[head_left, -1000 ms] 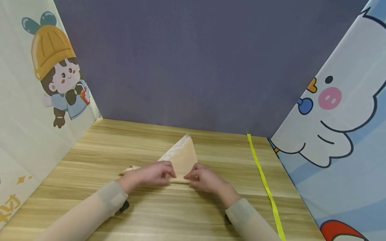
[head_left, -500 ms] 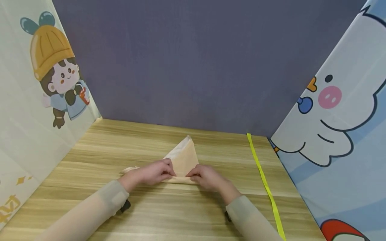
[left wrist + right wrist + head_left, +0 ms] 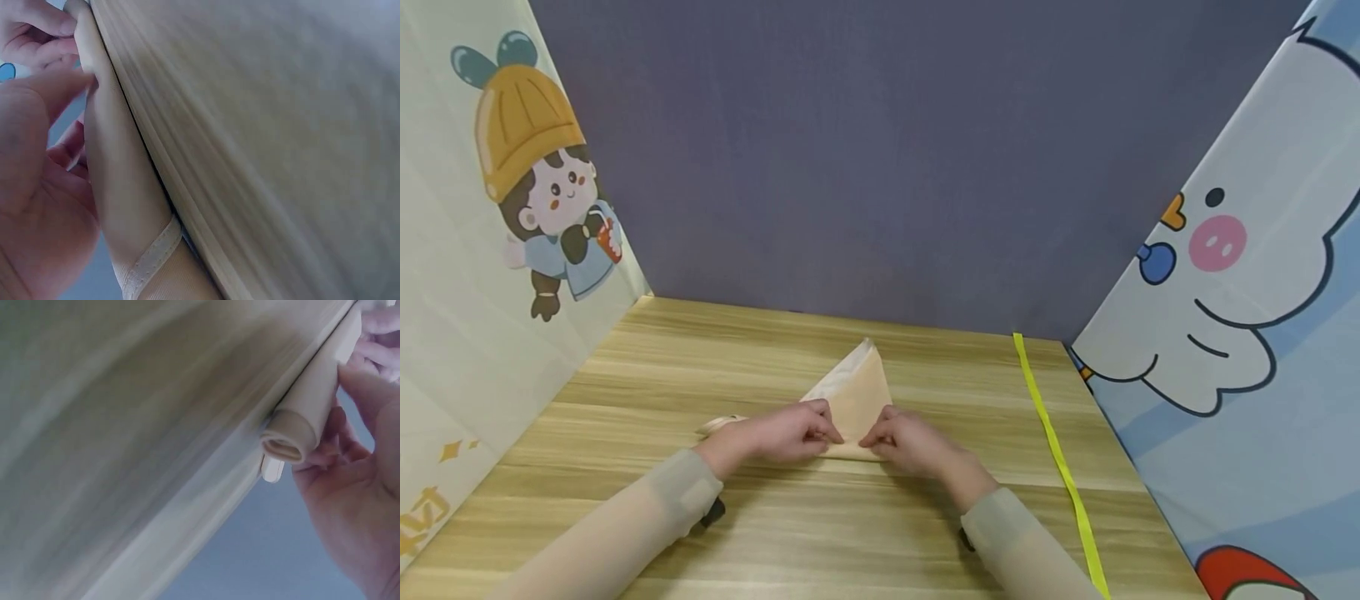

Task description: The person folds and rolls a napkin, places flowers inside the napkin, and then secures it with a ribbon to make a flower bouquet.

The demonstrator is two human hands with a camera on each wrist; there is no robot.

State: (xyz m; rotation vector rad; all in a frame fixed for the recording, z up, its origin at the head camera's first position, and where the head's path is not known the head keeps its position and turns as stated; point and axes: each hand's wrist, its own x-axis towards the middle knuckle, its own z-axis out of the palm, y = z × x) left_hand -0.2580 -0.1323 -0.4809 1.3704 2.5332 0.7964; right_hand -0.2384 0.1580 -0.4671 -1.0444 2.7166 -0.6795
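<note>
My left hand [image 3: 797, 428] and right hand [image 3: 912, 440] pinch the cloth [image 3: 854, 402] by its crosswise roll [image 3: 853, 452], its pointed end [image 3: 867, 353] lying beyond both.

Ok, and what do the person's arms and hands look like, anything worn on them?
The left sleeve and right sleeve are long and pale beige, each with a greyish-green band at the cuff. A small black piece shows below the left cuff, another below the right; what they are is unclear. The left hand and right hand wear no gloves.
</note>
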